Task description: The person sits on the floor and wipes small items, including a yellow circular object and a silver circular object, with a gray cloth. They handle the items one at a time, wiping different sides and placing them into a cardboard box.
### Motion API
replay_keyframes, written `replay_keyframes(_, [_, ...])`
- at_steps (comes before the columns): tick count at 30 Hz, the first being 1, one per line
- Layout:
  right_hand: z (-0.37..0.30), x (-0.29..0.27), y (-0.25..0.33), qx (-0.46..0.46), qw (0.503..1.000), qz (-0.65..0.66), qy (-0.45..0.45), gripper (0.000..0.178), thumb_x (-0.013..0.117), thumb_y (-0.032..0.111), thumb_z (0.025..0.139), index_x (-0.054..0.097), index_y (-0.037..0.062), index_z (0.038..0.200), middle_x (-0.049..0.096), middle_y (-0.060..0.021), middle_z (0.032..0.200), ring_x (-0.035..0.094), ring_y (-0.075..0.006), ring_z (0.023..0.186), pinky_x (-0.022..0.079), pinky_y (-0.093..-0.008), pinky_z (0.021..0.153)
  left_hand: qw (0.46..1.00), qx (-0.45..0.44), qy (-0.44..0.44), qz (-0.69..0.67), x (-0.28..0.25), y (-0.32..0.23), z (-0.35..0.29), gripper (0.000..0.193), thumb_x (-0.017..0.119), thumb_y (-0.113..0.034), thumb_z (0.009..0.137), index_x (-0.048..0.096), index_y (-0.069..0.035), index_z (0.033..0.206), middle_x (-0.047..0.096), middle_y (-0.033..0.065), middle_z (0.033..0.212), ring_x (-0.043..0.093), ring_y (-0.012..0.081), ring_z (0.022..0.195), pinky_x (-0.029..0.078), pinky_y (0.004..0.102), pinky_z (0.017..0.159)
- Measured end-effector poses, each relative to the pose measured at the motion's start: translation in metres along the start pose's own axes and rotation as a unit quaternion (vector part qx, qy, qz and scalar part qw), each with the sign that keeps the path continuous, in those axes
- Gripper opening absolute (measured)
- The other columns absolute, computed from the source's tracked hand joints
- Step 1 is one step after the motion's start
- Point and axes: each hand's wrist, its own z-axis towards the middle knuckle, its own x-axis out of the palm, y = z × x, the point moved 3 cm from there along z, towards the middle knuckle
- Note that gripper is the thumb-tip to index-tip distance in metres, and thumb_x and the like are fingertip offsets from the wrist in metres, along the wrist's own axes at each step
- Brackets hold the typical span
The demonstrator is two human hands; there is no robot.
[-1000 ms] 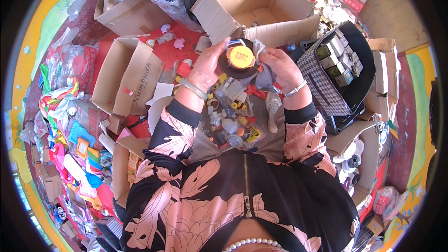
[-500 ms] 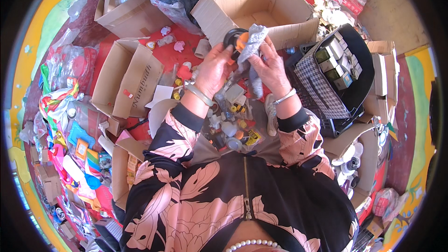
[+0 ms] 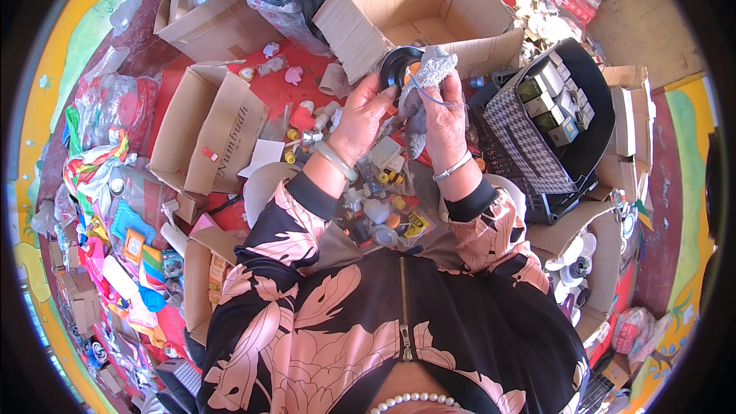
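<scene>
My left hand grips the near left rim of a round black disc-shaped part with an orange piece at its right side. A grey fuzzy cloth is pinched in my right hand and lies against the disc and the orange piece. The cloth hangs down between my hands and hides part of the disc. A thin bluish strand crosses the cloth by my right fingers. Both hands are raised over a pile of small plastic parts between my legs.
An open cardboard box stands just beyond my hands. To the right is a houndstooth-patterned bin with small boxes in it. Another open carton stands at the left, near a heap of colourful items. A lower right box holds white parts.
Both hands have shifted slightly to the right with the black disc. The right hand has turned more upright, and the cloth now covers more of the orange piece.
</scene>
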Motion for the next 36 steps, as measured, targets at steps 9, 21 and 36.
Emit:
replay_keyframes(9, [0.006,-0.027,-0.026,-0.062,0.987,-0.064,-0.134,0.023,0.045,0.016,0.092,0.049,0.0046,0.112,0.054,-0.0023,0.099,0.050,-0.0103,0.087,0.041,-0.0225,0.078,0.986,0.044,0.040,0.158,0.009,0.001,-0.002,0.024,0.047,-0.006,0.092,0.050,-0.001,0.115,0.057,-0.0003,0.103,0.049,0.0044,0.092,0.041,0.0204,0.081])
replay_keyframes(21, [0.026,-0.054,0.014,0.117,0.972,0.113,-0.169,0.034,0.044,0.031,0.094,0.054,0.0038,0.111,0.061,-0.0081,0.101,0.060,-0.0212,0.088,0.050,-0.0335,0.075,0.995,-0.022,0.006,-0.101,-0.002,-0.007,0.000,0.022,0.044,-0.012,0.094,0.051,-0.001,0.113,0.059,0.0053,0.105,0.059,0.0153,0.093,0.049,0.0309,0.082])
replay_keyframes(36, [0.021,-0.039,0.016,0.182,0.982,-0.039,-0.010,0.026,0.043,-0.005,0.079,0.057,0.0001,0.100,0.061,-0.0045,0.087,0.059,-0.0143,0.073,0.048,-0.0252,0.068,0.959,0.020,0.107,0.263,0.001,-0.010,-0.007,0.024,0.052,-0.009,0.091,0.054,0.003,0.112,0.059,0.0007,0.094,0.051,0.0066,0.083,0.044,0.0221,0.075])
